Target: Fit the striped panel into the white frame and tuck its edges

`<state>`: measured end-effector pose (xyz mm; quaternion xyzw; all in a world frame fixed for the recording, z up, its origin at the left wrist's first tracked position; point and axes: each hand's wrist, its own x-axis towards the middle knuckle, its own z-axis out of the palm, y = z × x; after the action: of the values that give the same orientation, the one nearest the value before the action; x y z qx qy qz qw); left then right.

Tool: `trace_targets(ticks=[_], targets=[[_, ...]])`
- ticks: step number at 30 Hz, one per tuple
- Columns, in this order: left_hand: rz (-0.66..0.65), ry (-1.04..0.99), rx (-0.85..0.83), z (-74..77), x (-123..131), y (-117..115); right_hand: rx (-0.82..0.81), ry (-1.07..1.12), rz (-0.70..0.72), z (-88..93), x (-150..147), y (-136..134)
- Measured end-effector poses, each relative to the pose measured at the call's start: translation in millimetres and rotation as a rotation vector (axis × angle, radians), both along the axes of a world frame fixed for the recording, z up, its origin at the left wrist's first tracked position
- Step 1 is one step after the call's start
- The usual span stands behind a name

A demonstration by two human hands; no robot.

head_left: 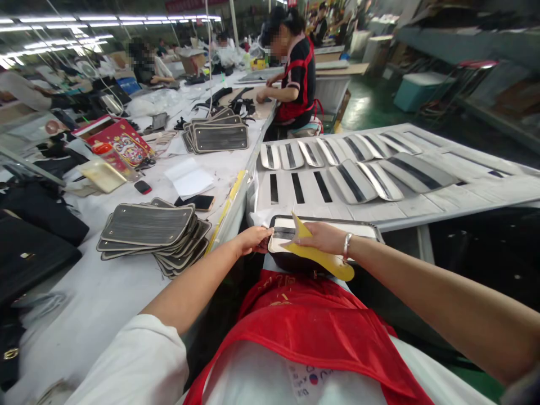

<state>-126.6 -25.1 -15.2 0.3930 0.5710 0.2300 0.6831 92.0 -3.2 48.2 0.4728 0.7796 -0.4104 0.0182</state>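
Observation:
My right hand (324,238) is closed around a curved yellow sheet-like tool (327,263), its narrow end over the inside of a black-sided piece with a pale inner face (358,229). This piece rests at my lap, against the red apron (291,315). At its left end my left hand (255,239) pinches the rim. A dark strip (283,231) runs along the pale inside near my left fingers. Part of the piece is hidden behind the yellow tool and my right hand.
Left, a stack of dark rounded panels (147,225) lies on the white table (105,298), near a phone (196,202). A second stack (221,138) sits farther back. Pale panels with dark strips (352,181) cover the right-hand board (485,197). A co-worker (295,79) works beyond.

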Motion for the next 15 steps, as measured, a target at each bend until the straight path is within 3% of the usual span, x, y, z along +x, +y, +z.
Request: trace_targets(ticks=[4,8,15], targets=[[-0.024,-0.001,0.002,3.5,-1,-2,0.013,-0.085,0.158,-6.4,-25,13],[-0.041,0.066,-0.014,4.8,-2,3,0.14,-0.234,0.288,-7.9,-37,29],[-0.088,0.293,-0.042,9.1,8,16,0.254,-0.318,0.328,-5.6,-47,30]])
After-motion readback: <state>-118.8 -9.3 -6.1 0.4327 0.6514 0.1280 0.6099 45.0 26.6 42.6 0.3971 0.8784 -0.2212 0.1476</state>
